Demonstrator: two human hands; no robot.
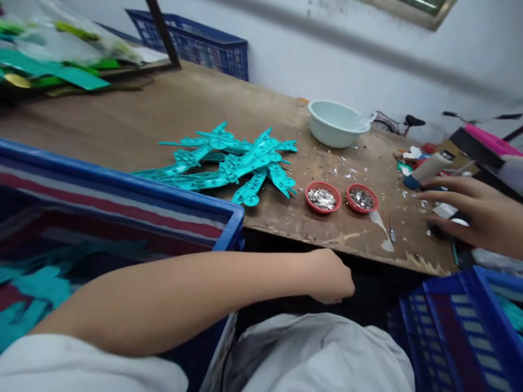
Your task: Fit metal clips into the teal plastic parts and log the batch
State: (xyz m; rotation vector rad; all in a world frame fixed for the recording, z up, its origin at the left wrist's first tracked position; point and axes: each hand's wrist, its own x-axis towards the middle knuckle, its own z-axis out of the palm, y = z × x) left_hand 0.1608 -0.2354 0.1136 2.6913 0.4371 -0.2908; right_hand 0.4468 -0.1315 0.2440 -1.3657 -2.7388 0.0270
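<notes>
My left hand is curled into a fist just off the table's front edge, above my lap. Its fingers face down, and whatever they may hold is hidden. At the right end of the table my right hand is open, fingers and thumb apart. Close to its fingertips lies a beige cylinder with a blue end. A dark object lies under the hand, partly covered. Two small red bowls of shiny metal bits stand between the hands and a pile of turquoise plastic parts.
A blue crate with turquoise parts stands at the left, against the table. Another blue crate is at the lower right. A pale basin sits at the back. Bags and green pieces fill the far left.
</notes>
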